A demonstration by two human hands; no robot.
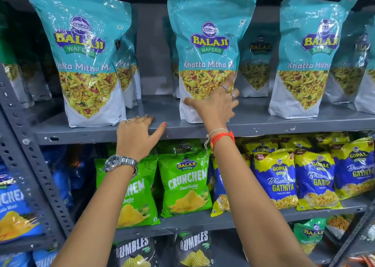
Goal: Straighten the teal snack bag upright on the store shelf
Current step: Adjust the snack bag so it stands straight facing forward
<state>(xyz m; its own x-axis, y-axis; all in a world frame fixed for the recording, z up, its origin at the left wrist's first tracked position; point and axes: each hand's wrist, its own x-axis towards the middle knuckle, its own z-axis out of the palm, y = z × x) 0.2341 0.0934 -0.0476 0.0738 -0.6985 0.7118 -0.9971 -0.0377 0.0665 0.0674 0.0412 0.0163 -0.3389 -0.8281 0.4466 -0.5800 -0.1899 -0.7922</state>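
A teal snack bag (207, 43) marked Balaji Khatta Mitha Mix stands roughly upright at the middle of the grey metal shelf (182, 131). My right hand (215, 106) grips its lower front, thumb across the left side and fingers around the right edge. My left hand (138, 133) rests on the shelf's front lip just left of that bag, fingers spread flat, holding nothing. A watch sits on the left wrist and red thread bands on the right.
Matching teal bags stand to the left (87, 59) and right (308, 59), with more behind. Below are green Crunchem bags (185, 183) and blue-yellow Gopal Gathiya bags (282, 177). A perforated upright post (26, 140) runs down the left.
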